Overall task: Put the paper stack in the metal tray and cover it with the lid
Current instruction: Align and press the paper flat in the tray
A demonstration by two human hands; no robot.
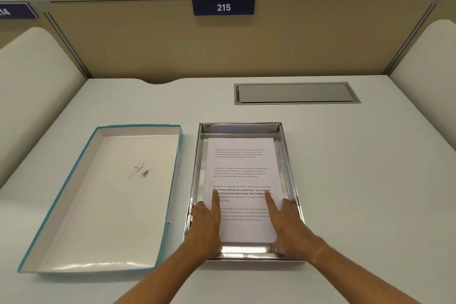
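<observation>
The paper stack [240,175], white with printed paragraphs, lies flat inside the shiny metal tray [283,155] at the desk's centre. My left hand [207,224] rests on the stack's near left edge, index finger stretched onto the page. On the near right edge lies my right hand [286,224], its index finger also pointing across the paper. Neither hand grips anything. The lid [111,195], a teal-edged cardboard box top, lies upside down with its white inside facing up, left of the tray.
A grey metal cable hatch [294,92] is set into the desk behind the tray. Beige partition walls with a "215" sign [223,7] enclose the desk at the back and both sides.
</observation>
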